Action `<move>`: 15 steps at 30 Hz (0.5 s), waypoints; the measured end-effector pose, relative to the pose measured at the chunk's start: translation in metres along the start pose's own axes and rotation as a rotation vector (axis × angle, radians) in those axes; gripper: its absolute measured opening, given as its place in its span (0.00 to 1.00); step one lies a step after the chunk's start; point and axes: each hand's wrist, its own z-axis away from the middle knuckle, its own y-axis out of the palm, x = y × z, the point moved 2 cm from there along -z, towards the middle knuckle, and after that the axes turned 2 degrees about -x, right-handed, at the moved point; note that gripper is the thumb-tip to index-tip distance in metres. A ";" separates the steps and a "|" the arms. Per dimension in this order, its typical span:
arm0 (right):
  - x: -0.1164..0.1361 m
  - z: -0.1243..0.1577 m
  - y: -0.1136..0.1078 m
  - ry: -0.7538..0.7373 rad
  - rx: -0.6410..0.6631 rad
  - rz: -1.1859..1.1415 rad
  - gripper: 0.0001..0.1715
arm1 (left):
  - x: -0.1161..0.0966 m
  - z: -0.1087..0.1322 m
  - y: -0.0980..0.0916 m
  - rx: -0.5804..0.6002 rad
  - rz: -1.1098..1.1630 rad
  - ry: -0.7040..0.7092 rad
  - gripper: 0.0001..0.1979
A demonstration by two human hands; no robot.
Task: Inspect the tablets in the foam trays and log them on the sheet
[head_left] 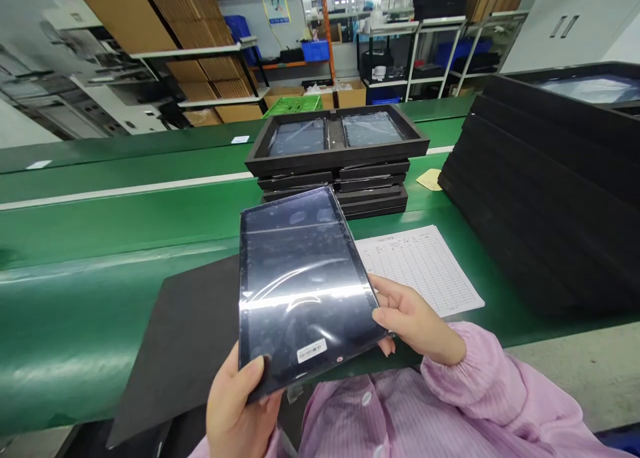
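- I hold a dark screen panel (305,281) in both hands, lifted above the black mat (190,338) on the green conveyor belt (100,245); the panel is tilted, its far end pointing away from me
- My left hand (240,405) grips the near left corner; the thumb lies on the glossy front, the other fingers are hidden behind the panel
- My right hand (415,321) holds the right edge near the lower corner; the thumb presses on the rim, the fingers are under it
- A clear film covers the panel and shines; a small white label (312,350) is stuck near the bottom edge
- A printed form sheet (425,268) lies on the belt, just beside my right hand
- Beyond the panel stands a stack of black trays (340,178); the top tray holds two more panels side by side
- At my right is a high pile of black foam sheets (550,191); a yellow note (429,179) lies between it and the trays
- My sleeves are pink, with thin stripes
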 end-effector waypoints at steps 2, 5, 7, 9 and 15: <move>0.001 0.001 -0.002 0.006 -0.004 0.016 0.34 | 0.001 0.002 -0.002 0.011 0.030 -0.003 0.15; -0.001 0.003 -0.004 0.011 -0.017 0.010 0.34 | 0.002 0.004 0.000 0.017 0.044 0.036 0.13; -0.005 0.003 -0.003 -0.044 -0.103 -0.043 0.33 | 0.003 0.004 0.005 0.014 0.059 0.071 0.15; -0.011 0.004 0.002 -0.125 -0.194 -0.125 0.41 | 0.005 0.003 0.013 -0.002 0.076 0.096 0.17; -0.034 0.004 0.030 -0.239 -0.226 -0.168 0.55 | 0.016 0.003 0.026 -0.095 0.020 0.224 0.15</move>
